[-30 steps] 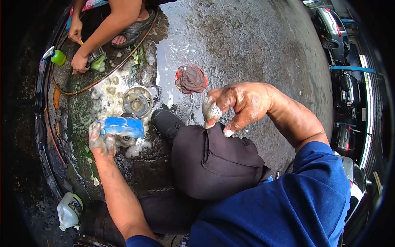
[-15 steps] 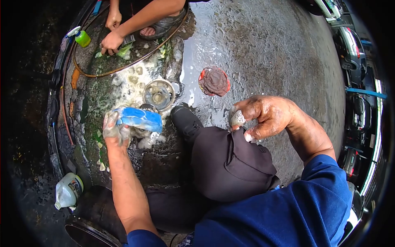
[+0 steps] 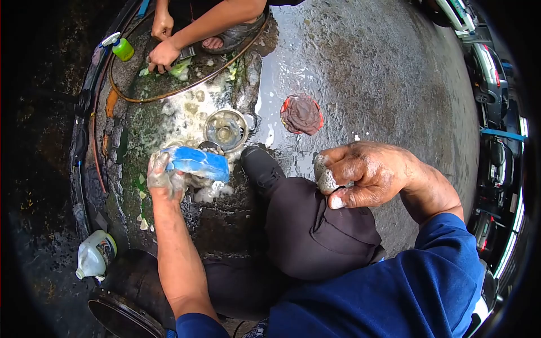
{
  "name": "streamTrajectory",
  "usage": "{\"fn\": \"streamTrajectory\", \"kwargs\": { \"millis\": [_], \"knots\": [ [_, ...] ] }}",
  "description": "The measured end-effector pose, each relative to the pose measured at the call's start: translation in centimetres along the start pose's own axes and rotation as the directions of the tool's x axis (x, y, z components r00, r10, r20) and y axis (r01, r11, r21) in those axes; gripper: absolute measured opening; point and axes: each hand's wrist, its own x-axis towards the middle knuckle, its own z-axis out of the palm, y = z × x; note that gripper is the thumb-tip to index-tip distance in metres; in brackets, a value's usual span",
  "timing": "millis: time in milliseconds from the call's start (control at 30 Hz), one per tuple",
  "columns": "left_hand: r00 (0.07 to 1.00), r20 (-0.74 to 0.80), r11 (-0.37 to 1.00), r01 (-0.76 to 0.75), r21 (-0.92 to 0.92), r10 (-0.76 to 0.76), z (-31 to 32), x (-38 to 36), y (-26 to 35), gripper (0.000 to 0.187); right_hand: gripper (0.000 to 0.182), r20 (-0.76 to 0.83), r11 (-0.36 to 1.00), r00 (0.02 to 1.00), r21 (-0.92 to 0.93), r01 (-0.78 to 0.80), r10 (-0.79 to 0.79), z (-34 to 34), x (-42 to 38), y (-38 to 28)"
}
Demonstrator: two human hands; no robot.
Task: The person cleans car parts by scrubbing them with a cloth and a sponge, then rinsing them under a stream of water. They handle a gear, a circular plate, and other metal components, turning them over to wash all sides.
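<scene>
My left hand point(image 3: 161, 176) grips a blue block point(image 3: 198, 162) wet with suds, held over the soapy floor. Foam covers its fingers. A round metal part point(image 3: 226, 130) lies in the foam just beyond the block. Above my bent knee point(image 3: 321, 225) is my right hand point(image 3: 363, 176), its fingers curled in and its skin dark with grime. A bubbly whitish lump point(image 3: 328, 182) shows at its fingertips, and foam sits on the thumb; I cannot tell what these fingers hold.
Another person's hands point(image 3: 164, 52) work low near a hose point(image 3: 169, 97) at upper left. A green spray bottle point(image 3: 123, 49) stands beside them. A dark cloth on a red round piece point(image 3: 302, 114) lies on the wet floor. A jug point(image 3: 96, 256) is at lower left; cars point(image 3: 489, 73) stand at right.
The whole scene has shifted slightly right in view. My right hand sits a little lower, thumb and fingers still curled; the left keeps its hold on the blue block.
</scene>
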Motion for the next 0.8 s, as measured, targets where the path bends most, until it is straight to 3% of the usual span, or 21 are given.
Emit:
{"fn": "streamTrajectory", "kwargs": {
  "millis": [67,167,200,233,300,367,433,467,500,533,567,600,633,667,700,733,767,800],
  "knots": [
    [1.0,0.025,1.0,-0.005,-0.027,0.005,0.0,-0.2,0.0,0.028,0.019,0.043,0.998,0.998,0.014,-0.057,0.056,-0.3,0.3,-0.3],
    [1.0,0.021,0.998,0.001,-0.069,0.001,1.2,-1.0,0.6,0.028,0.026,0.113,0.994,0.994,0.106,-0.012,0.0,-2.3,1.6,0.7],
    [0.997,0.081,0.996,0.003,-0.086,0.004,1.0,-0.9,0.4,0.029,0.036,0.053,0.989,0.994,0.106,-0.103,0.097,-2.7,2.1,1.5],
    [0.99,0.141,0.995,0.004,-0.102,0.01,0.8,-0.7,0.2,0.03,0.045,-0.066,0.994,0.998,-0.108,-0.025,0.018,-2.9,3.4,2.7],
    [0.975,0.221,0.992,0.042,-0.121,-0.015,1.8,-1.1,0.0,0.034,0.056,-0.193,0.945,0.981,-0.324,-0.044,-0.02,-1.8,8.1,4.1],
    [0.957,0.291,0.989,0.045,-0.143,-0.002,2.7,-1.5,-0.4,0.039,0.061,-0.19,0.919,0.969,-0.388,0.074,-0.158,1.2,13.0,7.3],
    [0.979,0.205,0.994,0.03,-0.108,-0.007,3.6,-2.6,-0.3,0.04,0.062,-0.041,0.939,0.999,-0.339,-0.048,0.036,3.8,17.2,8.5],
    [0.997,0.079,0.995,0.021,-0.094,-0.014,3.2,-2.7,-0.7,0.04,0.062,-0.032,0.943,0.999,-0.332,-0.028,0.019,5.7,18.8,9.9],
    [0.994,0.102,0.951,0.075,-0.299,-0.046,2.9,-2.5,-1.5,0.044,0.057,-0.178,0.985,0.982,-0.153,-0.083,0.055,7.8,20.2,11.5],
    [0.984,0.006,0.984,-0.176,-0.002,0.176,2.9,-2.5,-1.7,0.044,0.052,-0.305,0.993,0.945,0.036,-0.113,0.119,8.9,21.2,11.5],
    [0.914,-0.018,0.871,-0.38,0.311,0.405,2.9,-2.5,-1.7,0.045,0.052,-0.293,0.994,0.95,0.038,-0.101,0.108,9.5,21.9,11.6],
    [0.807,0.016,0.696,-0.519,0.497,0.59,2.9,-2.7,-2.0,0.042,0.048,-0.275,0.968,0.938,0.191,-0.16,0.209,10.1,22.4,11.8],
    [0.803,0.001,0.693,-0.516,0.503,0.596,2.5,-2.8,-2.0,0.042,0.044,-0.239,0.916,0.921,0.337,-0.219,0.308,10.5,22.8,11.7],
    [0.763,0.024,0.625,-0.546,0.558,0.646,2.2,-2.9,-2.0,0.04,0.031,-0.279,0.94,0.926,0.296,-0.168,0.254,11.3,23.2,11.9],
    [0.722,0.057,0.55,-0.573,0.607,0.689,2.0,-2.9,-2.0,0.038,0.031,-0.273,0.94,0.929,0.299,-0.166,0.251,11.5,23.0,12.0],
    [0.746,0.058,0.568,-0.553,0.61,0.663,1.4,-2.8,-1.5,0.032,0.026,-0.278,1.0,0.96,0.002,-0.028,0.028,11.2,22.6,12.1],
    [0.745,0.053,0.565,-0.549,0.615,0.666,0.7,-2.5,-1.2,0.032,0.022,-0.217,0.95,0.958,-0.288,0.123,-0.189,10.9,22.2,12.2],
    [0.926,-0.09,0.875,-0.31,0.373,0.366,0.1,-2.1,-1.1,0.029,0.016,-0.123,0.817,0.881,-0.449,0.36,-0.456,9.9,22.8,13.3]
  ]
}}
